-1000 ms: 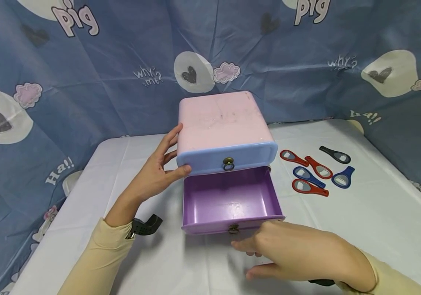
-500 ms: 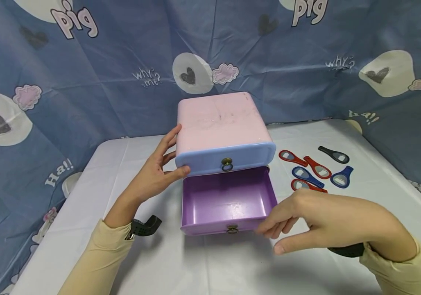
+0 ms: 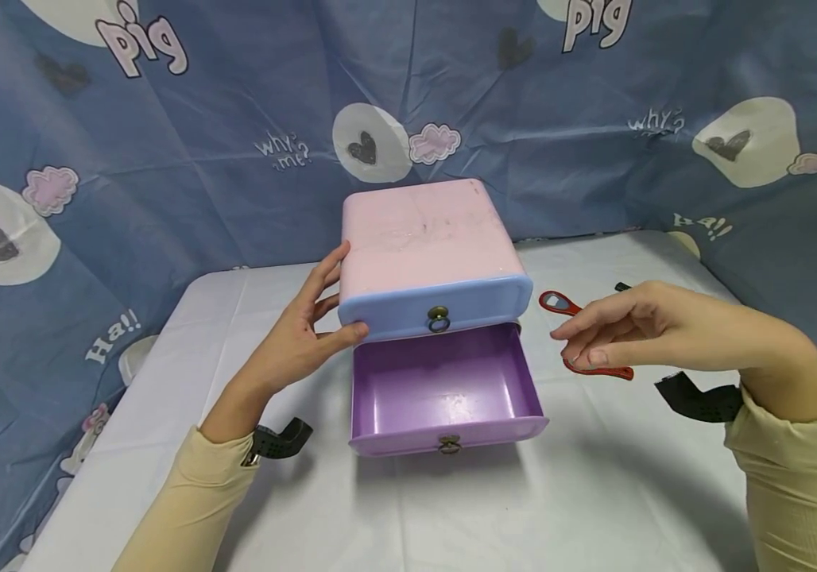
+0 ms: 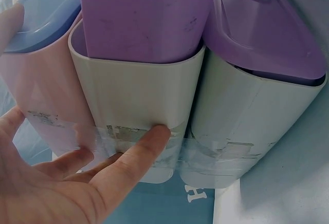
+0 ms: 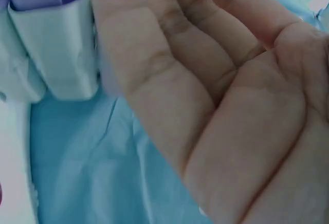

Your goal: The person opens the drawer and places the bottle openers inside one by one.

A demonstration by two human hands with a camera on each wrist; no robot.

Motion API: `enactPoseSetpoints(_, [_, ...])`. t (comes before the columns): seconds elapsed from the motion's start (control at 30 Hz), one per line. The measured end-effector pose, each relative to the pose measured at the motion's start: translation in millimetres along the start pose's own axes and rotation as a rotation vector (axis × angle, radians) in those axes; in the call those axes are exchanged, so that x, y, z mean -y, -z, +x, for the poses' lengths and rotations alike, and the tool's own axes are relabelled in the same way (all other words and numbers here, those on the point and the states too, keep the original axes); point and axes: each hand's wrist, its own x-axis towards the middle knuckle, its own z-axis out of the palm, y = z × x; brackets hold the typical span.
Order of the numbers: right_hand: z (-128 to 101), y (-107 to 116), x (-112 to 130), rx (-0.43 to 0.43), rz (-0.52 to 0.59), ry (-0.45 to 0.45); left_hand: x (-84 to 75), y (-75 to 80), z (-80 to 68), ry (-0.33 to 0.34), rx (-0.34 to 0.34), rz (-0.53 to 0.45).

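Observation:
A small drawer unit with a pink top (image 3: pixel 423 230) stands mid-table. Its blue upper drawer (image 3: pixel 380 314) is closed, while the purple middle drawer (image 3: pixel 444 397) is pulled out with nothing in it. My left hand (image 3: pixel 287 342) rests along the unit's left side, fingers extended and the thumb at the blue drawer's front corner. The left wrist view shows a closed lower purple drawer (image 4: pixel 272 39). Over the bottle openers, my right hand (image 3: pixel 680 334) hovers with loosely bent fingers, holding nothing. It hides most of them; a red bottle opener (image 3: pixel 555 301) and another red one (image 3: pixel 616 372) partly show.
A white cloth (image 3: pixel 451 516) covers the table. Behind it hangs a blue printed curtain (image 3: pixel 237 95), close to the unit's back. The tip of a black handle (image 3: pixel 621 287) shows beyond my right hand. Clear tape (image 4: pixel 221 154) runs across the unit's side.
My right hand has moved from the purple drawer's front, back and to the right, over the bottle openers. My left hand stays on the unit, and the drawer remains pulled out.

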Motion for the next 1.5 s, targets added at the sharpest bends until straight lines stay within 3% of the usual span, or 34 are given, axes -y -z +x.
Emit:
enactPoseSetpoints(0.13, [-8, 12, -15, -0.032, 0.005, -0.028, -0.3, 0.2, 0.2, 0.001, 0.000, 0.003])
enactPoseSetpoints(0.47, [-25, 33, -54, -0.164, -0.005, -0.222, 1.8, -2.6, 0.4, 0.004, 0.017, -0.014])
enactPoseSetpoints(0.7, [-31, 39, -74, -0.214, -0.032, -0.411, 2.8, -1.5, -1.0, 0.011, 0.004, -0.006])
enactPoseSetpoints(1.0, [-25, 39, -93, -0.173, -0.066, -0.516, 0.2, 0.8, -1.5, 0.002, -0.003, 0.008])
enactPoseSetpoints(1.33, [-8, 29, -109, -0.075, 0.053, -0.592, 0.2, 2.3, -1.6, 0.000, -0.009, 0.015])
enactPoseSetpoints(1.5, [-4, 26, -119, -0.059, 0.030, -0.633, 0.7, 0.8, -0.9, 0.004, -0.003, 0.001])
